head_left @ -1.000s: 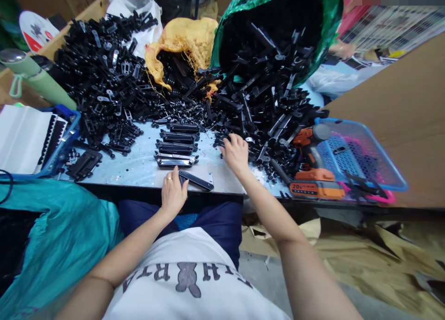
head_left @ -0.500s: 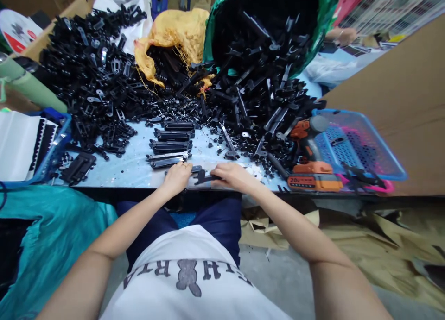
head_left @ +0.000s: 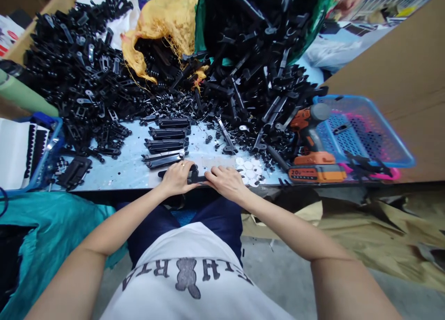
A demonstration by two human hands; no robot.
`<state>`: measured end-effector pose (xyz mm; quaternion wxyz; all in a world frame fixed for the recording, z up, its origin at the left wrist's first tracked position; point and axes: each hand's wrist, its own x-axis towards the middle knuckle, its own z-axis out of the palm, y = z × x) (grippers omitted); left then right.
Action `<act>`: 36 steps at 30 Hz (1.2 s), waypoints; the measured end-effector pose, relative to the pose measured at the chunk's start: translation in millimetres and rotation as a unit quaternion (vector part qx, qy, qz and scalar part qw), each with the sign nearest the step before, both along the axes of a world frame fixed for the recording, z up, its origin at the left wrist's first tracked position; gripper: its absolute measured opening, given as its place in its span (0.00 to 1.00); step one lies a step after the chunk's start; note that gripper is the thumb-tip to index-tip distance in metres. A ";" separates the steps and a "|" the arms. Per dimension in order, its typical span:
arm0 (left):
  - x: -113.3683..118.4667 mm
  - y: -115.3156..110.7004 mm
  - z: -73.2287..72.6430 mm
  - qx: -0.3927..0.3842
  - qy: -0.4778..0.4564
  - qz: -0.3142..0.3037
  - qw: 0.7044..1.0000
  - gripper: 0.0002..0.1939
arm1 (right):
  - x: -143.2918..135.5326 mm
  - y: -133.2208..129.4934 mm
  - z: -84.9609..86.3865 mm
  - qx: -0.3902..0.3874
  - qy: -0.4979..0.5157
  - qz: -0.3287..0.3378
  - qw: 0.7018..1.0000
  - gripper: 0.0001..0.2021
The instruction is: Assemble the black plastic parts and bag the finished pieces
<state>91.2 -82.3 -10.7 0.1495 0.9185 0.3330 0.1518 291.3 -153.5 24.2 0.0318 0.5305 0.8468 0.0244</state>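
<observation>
My left hand (head_left: 178, 177) is closed at the table's front edge, its fingers around a black fork-ended part (head_left: 197, 178). My right hand (head_left: 226, 183) pinches the right end of this long, narrow part, so it spans the small gap between both hands. Fingers hide much of it. A dark tip pokes out left of my left hand; I cannot tell whether it belongs to the same piece. Just beyond my left hand lies a row of several similar black bars (head_left: 167, 145), stacked one behind another. White round discs (head_left: 248, 168) lie to the right of my right hand.
Heaps of black parts (head_left: 86, 74) cover the back, some spilling from a green sack (head_left: 200, 28) beside a yellow sack (head_left: 167, 16). An orange cordless drill (head_left: 314, 158) stands at right by a blue basket (head_left: 389, 139). Another blue basket (head_left: 52, 148) holds papers at left.
The black part in my right hand has come over to my left hand, which now grips it too. My hands are closer together. The view has shifted slightly.
</observation>
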 end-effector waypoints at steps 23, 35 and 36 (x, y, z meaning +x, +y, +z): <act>16.8 10.7 -1.8 -0.020 -0.009 -0.046 0.999 0.25 | 14.6 19.0 -8.6 -0.028 0.030 -0.023 0.999 0.19; 74.5 68.5 37.3 -0.075 -0.033 0.116 0.990 0.10 | 32.8 78.5 -28.6 0.036 0.312 -0.110 0.943 0.09; 54.4 61.1 38.0 -0.108 -0.103 0.144 0.978 0.10 | 29.0 69.7 -31.2 0.029 0.391 -0.119 0.912 0.10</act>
